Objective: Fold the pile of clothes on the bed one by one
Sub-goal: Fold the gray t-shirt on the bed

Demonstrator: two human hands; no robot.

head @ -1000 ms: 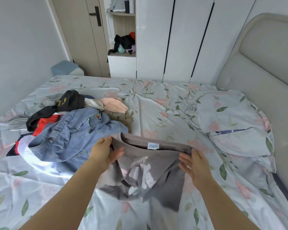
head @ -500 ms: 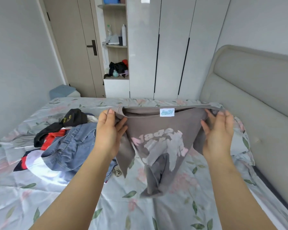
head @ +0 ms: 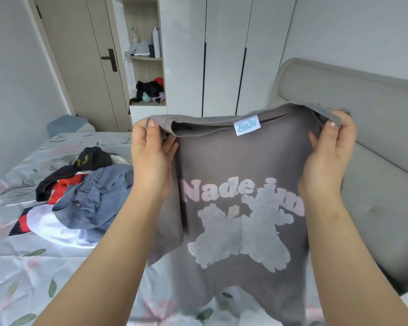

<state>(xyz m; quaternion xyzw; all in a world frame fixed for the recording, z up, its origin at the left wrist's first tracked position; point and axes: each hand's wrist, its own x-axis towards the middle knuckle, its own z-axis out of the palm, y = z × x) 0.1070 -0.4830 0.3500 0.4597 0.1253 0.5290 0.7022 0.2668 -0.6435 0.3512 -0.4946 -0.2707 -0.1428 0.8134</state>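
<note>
A grey T-shirt point(head: 240, 165) with pale pink lettering and a light print hangs in the air in front of me, spread wide, its white neck label facing me. My left hand point(head: 151, 158) grips the left shoulder and my right hand point(head: 327, 156) grips the right shoulder. The shirt's lower part hangs down over the bed point(head: 28, 267). On the bed to the left lies the pile of clothes point(head: 80, 191): blue jeans on top, with black, red and white garments under and beside them.
The padded headboard point(head: 375, 137) runs along the right. White wardrobe doors point(head: 222, 55) and an open shelf niche point(head: 146, 67) with bottles and clothes stand behind the bed. A closed door point(head: 87, 62) is at the back left.
Both hands have lifted the grey T-shirt off the bed and pulled its shoulders apart, so it now hangs high and spread. The view has tilted upward.
</note>
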